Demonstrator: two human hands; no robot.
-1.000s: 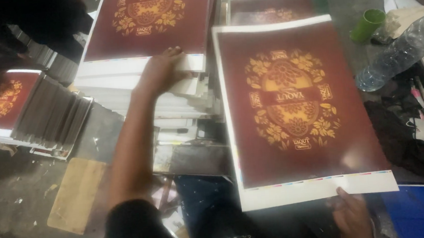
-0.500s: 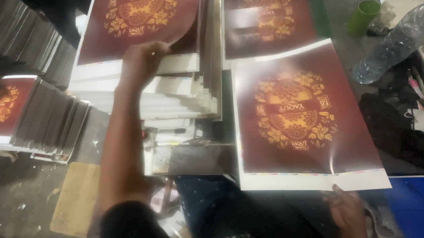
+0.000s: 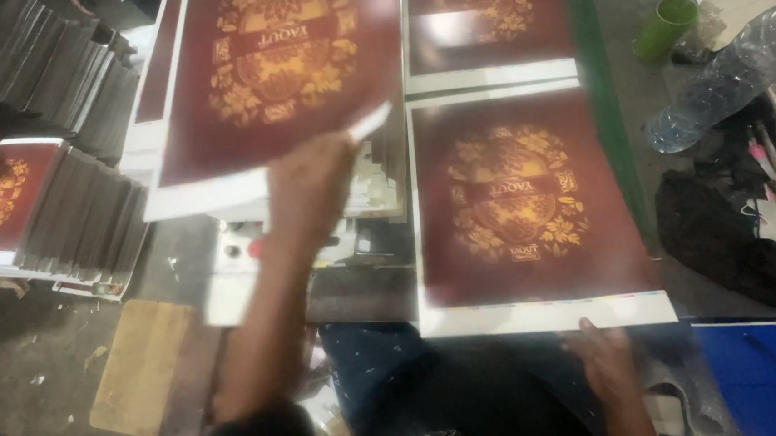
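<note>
The left hand pinches a maroon printed sheet by its lower edge, fingers clenched on it, so it lifts off the stack. The right hand rests flat, fingers released, against the near white margin of a second sheet, steadying it on the counter.

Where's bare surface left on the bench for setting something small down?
A grey strip lies bare between the green band beside the printed sheet and the clear plastic bottle. Right of it is crowded: green cup, black cloth, tools. Left is stacked sheets.
</note>
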